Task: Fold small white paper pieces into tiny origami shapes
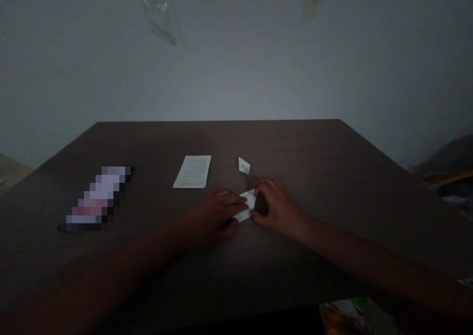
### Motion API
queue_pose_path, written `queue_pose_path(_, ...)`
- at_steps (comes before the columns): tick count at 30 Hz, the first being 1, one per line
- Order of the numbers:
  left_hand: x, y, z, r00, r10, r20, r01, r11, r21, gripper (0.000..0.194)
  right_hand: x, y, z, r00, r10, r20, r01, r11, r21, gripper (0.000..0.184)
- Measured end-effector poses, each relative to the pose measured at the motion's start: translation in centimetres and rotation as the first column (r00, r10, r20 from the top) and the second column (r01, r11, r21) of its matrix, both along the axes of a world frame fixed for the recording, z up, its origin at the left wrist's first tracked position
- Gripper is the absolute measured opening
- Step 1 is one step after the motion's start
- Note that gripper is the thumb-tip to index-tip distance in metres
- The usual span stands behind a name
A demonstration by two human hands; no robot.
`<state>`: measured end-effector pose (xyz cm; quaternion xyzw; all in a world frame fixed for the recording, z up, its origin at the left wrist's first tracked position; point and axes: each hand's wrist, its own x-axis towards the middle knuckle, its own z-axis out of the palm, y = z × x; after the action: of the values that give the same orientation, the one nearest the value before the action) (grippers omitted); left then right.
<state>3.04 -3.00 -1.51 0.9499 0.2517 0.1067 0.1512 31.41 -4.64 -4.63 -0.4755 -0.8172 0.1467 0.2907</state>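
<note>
A small piece of printed white paper (251,203) lies between my two hands at the middle of the table. My left hand (212,216) covers its left part, fingers pressed on top and thumb by the near edge. On the other side, my right hand (283,211) grips the paper's right edge between thumb and fingertips. A little beyond stands a small folded white paper piece (244,166), apart from both hands. Past my left hand lies a stack of printed sheets or cards (193,172), with lines of text on top.
A phone (96,197) with a blurred-out screen lies at the left of the dark wooden table (295,148). The table's far edge meets a grey wall (236,69), where clear plastic (157,10) hangs. Colourful packaging (343,315) shows below the near edge.
</note>
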Motion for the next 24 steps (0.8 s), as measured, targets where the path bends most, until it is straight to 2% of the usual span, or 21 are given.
queue_pose_path(6,0.1,-0.4,0.7,1.0,0.02,-0.017,-0.02,1.0,0.023,0.05,0.1,0.2,0.0,1.0,0.002,-0.026,-0.002,1.0,-0.019,0.036)
queue_pose_path(13,0.1,-0.3,0.7,0.999,0.021,-0.033,-0.021,1.0,0.01,0.05,-0.1,0.2,-0.2,1.0,-0.022,-0.002,0.022,1.0,-0.011,0.037)
queue_pose_path(24,-0.1,0.2,-0.5,0.999,-0.019,0.034,0.018,0.999,0.027,0.049,1.2,3.5,-0.6,0.974,-0.224,0.035,0.224,0.975,0.013,0.025)
